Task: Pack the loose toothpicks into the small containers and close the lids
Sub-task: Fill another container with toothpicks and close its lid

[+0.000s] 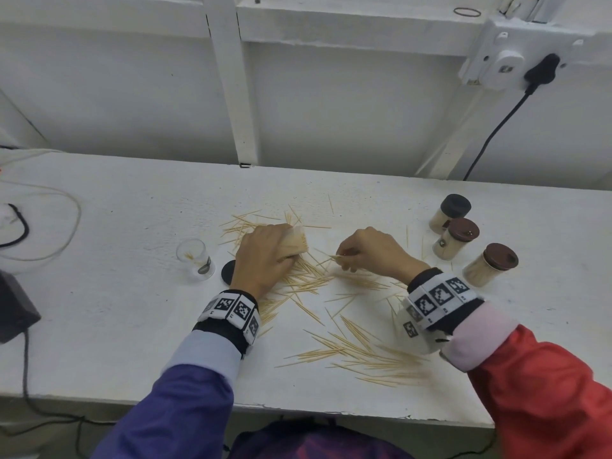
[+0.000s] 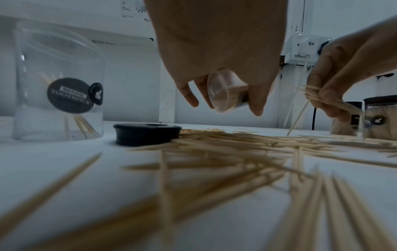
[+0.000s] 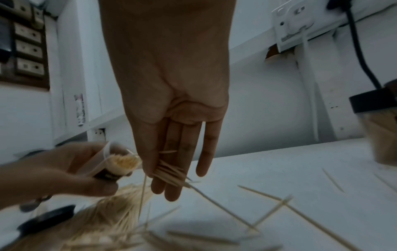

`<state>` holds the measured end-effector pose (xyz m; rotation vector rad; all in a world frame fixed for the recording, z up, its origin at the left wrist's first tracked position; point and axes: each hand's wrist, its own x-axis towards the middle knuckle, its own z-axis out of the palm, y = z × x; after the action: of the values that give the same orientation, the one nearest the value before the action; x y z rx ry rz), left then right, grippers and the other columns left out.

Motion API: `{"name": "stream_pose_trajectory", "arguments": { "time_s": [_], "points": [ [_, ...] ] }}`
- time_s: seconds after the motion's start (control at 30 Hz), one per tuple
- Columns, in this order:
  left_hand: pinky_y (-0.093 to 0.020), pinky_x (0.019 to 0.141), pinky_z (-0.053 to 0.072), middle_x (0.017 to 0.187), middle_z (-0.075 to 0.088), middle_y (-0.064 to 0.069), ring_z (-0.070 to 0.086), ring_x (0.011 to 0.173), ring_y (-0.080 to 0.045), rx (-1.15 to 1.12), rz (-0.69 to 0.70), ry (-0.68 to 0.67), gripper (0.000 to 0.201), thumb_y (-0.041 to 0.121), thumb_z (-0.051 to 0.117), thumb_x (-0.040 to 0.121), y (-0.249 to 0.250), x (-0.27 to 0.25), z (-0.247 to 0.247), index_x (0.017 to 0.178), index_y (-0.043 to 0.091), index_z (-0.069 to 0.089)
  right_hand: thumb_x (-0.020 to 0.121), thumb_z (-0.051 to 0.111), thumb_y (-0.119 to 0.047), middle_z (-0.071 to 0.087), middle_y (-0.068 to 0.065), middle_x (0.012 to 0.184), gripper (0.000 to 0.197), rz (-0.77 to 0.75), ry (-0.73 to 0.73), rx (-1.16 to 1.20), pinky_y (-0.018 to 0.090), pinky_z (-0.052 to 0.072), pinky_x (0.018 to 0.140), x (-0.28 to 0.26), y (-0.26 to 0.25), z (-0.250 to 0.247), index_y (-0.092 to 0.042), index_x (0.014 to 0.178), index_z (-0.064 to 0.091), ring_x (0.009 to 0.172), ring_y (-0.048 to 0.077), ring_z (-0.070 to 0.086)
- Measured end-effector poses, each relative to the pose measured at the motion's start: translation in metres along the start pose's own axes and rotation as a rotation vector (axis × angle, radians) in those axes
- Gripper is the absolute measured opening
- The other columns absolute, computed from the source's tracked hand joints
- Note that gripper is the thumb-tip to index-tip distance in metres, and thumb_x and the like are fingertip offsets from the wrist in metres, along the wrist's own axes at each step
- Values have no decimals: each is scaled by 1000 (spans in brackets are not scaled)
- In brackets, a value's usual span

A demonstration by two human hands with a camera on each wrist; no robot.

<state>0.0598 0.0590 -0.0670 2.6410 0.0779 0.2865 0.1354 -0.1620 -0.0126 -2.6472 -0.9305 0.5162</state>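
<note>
Loose toothpicks (image 1: 351, 352) lie scattered over the white bench (image 1: 116, 309). My left hand (image 1: 265, 256) grips a small clear container (image 1: 293, 241) packed with toothpicks, tilted on its side with its mouth toward the right; the same container (image 2: 225, 91) shows between the fingers in the left wrist view. My right hand (image 1: 371, 251) pinches a small bunch of toothpicks (image 3: 169, 173) just right of the container's mouth (image 3: 124, 163). A loose black lid (image 1: 228, 270) lies by my left wrist. A nearly empty clear container (image 1: 195, 260) stands upright to the left.
Three filled containers with dark lids (image 1: 457, 236) stand at the right of the bench. A black box (image 1: 15, 309) and cables (image 1: 20, 223) are at the left edge. A wall socket with a black plug (image 1: 539, 72) sits on the wall behind.
</note>
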Motion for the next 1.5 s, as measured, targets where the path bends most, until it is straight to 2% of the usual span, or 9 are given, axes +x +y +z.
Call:
{"name": "stream_pose_trajectory", "arguments": {
  "time_s": [0.2, 0.43, 0.53, 0.63, 0.8, 1.03, 1.17, 1.3, 1.5],
  "points": [
    [-40, 92, 36, 118, 62, -1, 51, 112, -25, -31, 37, -46, 51, 35, 70, 83, 3, -2, -1, 128, 17, 55, 92, 63, -28, 70, -13, 69, 15, 1, 50, -35, 20, 40, 55, 8, -6, -18, -25, 82, 74, 63, -1, 66],
    [-37, 89, 39, 118, 62, -1, 53, 110, -24, -59, 107, -144, 58, 44, 60, 78, 3, -3, -1, 129, 17, 54, 94, 58, -26, 71, -3, 92, 17, -99, 85, -231, 33, 51, 70, 21, -32, -18, -19, 96, 73, 82, 19, 64],
    [-36, 87, 40, 117, 63, 1, 55, 108, -22, -43, 85, -150, 61, 49, 60, 79, 4, -2, 1, 131, 18, 53, 95, 58, -26, 71, -5, 90, 17, -128, 130, -171, 33, 49, 69, 26, -39, -19, -18, 96, 73, 81, 18, 63],
    [-35, 80, 42, 108, 63, 2, 57, 100, -20, -38, 36, -131, 55, 49, 66, 83, 8, 0, -1, 128, 20, 53, 94, 61, -23, 65, -7, 77, 14, -145, 108, -93, 29, 44, 65, 30, -42, -21, -16, 93, 73, 66, 14, 60],
    [-34, 76, 43, 106, 63, 3, 57, 99, -20, -52, 17, -127, 53, 46, 67, 83, 12, -2, -4, 127, 21, 52, 88, 68, -11, 55, -13, 56, 9, -141, 112, 91, 27, 51, 64, 33, -41, -29, -7, 91, 75, 57, 15, 64],
    [-31, 71, 42, 98, 60, 7, 57, 91, -16, -91, -5, -136, 54, 50, 67, 82, 12, -1, -3, 125, 21, 52, 82, 74, -7, 54, -15, 56, 12, -164, 112, 121, 9, 39, 54, 32, -44, -21, -6, 94, 75, 51, 9, 59],
    [-30, 71, 40, 101, 60, 7, 56, 92, -14, -107, -1, -146, 56, 52, 67, 82, 10, 0, -2, 126, 23, 50, 74, 79, 1, 69, 2, 70, 17, -130, 105, 313, 19, 48, 51, 31, -41, -26, -4, 89, 71, 57, 12, 64],
    [-29, 69, 38, 99, 57, 11, 54, 90, -12, -113, -13, -148, 54, 53, 67, 82, 10, 0, -2, 125, 25, 50, 68, 80, 6, 73, 6, 89, 26, -104, 78, 401, 24, 57, 69, 31, -35, -31, -9, 88, 73, 79, 17, 70],
    [-29, 72, 42, 105, 60, 10, 56, 94, -12, -112, -5, -168, 56, 57, 64, 82, 9, 0, 1, 127, 28, 49, 74, 76, 7, 70, -2, 70, 15, -90, 159, 429, 17, 55, 67, 29, -35, -29, -4, 83, 77, 69, 13, 70]
  ]
}}
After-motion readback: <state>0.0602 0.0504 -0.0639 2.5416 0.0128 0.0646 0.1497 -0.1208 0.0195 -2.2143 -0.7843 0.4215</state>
